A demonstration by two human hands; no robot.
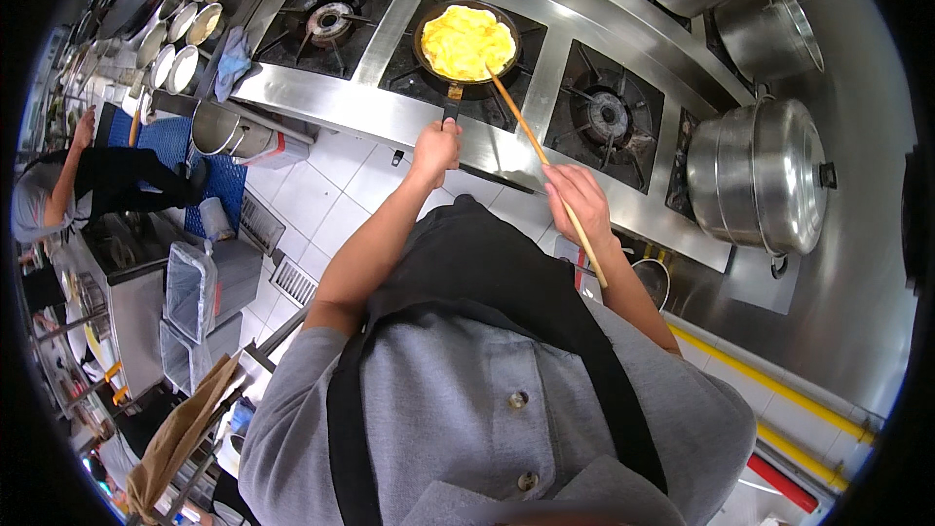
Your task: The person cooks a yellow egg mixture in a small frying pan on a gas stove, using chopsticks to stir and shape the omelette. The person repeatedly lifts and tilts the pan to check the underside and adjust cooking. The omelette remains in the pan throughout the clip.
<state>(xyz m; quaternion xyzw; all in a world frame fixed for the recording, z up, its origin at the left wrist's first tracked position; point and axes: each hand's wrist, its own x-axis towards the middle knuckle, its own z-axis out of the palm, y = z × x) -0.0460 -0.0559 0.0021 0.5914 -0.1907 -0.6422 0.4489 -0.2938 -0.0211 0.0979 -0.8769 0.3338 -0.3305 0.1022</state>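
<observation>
My left hand [436, 150] is closed round the black handle of a frying pan [421, 47], which sits on the middle burner of the stove. A yellow layer of cooked egg [466, 39] covers most of the pan, with paler patches at its top edge. In my right hand [579, 199] are long wooden chopsticks [527, 128], lying so close together that I cannot tell them apart. Their tips touch the egg at its lower right edge, and their back ends reach past my wrist.
Bare burners [331, 23] [610, 115] flank the pan. A large lidded steel pot [750, 175] stands at the right, with more pots behind it. A blue cloth [233, 62] hangs at the stove's left end. Another person [68, 175] is at the far left, near grey bins [209, 282].
</observation>
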